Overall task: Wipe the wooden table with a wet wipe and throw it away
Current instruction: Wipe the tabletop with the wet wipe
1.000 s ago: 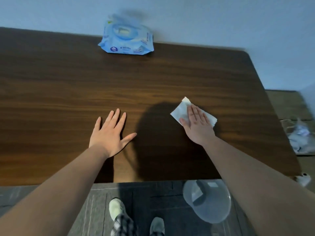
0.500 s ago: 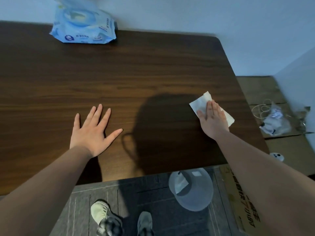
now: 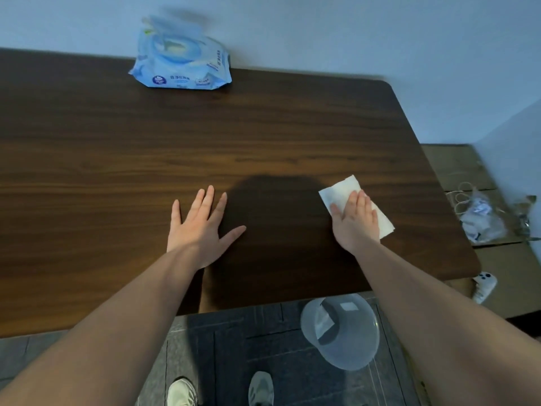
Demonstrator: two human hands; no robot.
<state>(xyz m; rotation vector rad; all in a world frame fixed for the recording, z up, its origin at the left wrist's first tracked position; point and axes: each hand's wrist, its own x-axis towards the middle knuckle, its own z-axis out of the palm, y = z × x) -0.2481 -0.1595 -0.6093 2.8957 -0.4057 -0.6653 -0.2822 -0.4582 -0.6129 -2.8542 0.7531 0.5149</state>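
A dark wooden table (image 3: 117,159) fills most of the view. My right hand (image 3: 355,222) lies flat on a white folded wet wipe (image 3: 341,190) and presses it onto the right part of the table; the wipe sticks out past my fingers and to the right of my palm. My left hand (image 3: 202,227) rests flat on the wood near the front edge, fingers spread, holding nothing. A clear plastic bin (image 3: 341,332) with a few scraps inside stands on the floor below the table's front edge, under my right forearm.
A blue pack of wet wipes (image 3: 181,65) lies at the table's far edge against the wall. Cardboard (image 3: 456,168) with a clear bag of small items (image 3: 480,218) lies on the floor to the right. A white gadget (image 3: 484,284) sits by the table's right corner. My shoes show below.
My right hand slid the wipe to the right along the table, then slightly back. My left hand stayed flat on the wood. The view swung right and then back to the left.
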